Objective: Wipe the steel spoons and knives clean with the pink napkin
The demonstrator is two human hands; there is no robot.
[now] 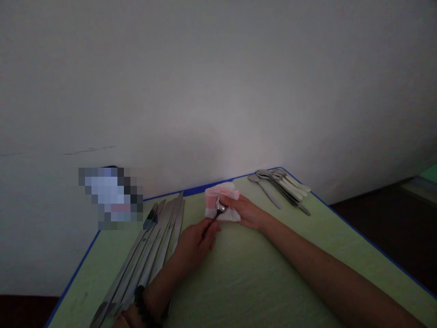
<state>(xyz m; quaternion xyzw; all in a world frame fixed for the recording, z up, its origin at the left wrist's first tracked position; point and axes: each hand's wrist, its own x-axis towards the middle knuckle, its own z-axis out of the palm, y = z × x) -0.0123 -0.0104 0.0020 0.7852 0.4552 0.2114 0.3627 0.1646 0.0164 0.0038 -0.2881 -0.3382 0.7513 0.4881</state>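
Shiny metal spoon (220,208) pinched by its handle in your left hand (201,237), soft pink-white cloth (213,200) gripped in your right hand (246,212)

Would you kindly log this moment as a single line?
left hand: grips spoon | right hand: holds pink-and-white cloth against spoon's bowl | green table: long metal utensils left, spoons and pale-handled cutlery right

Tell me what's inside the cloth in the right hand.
The spoon lies with its bowl against the near side of the cloth, by the right hand's thumb; the left hand grips its handle. Anything between the folds is covered.
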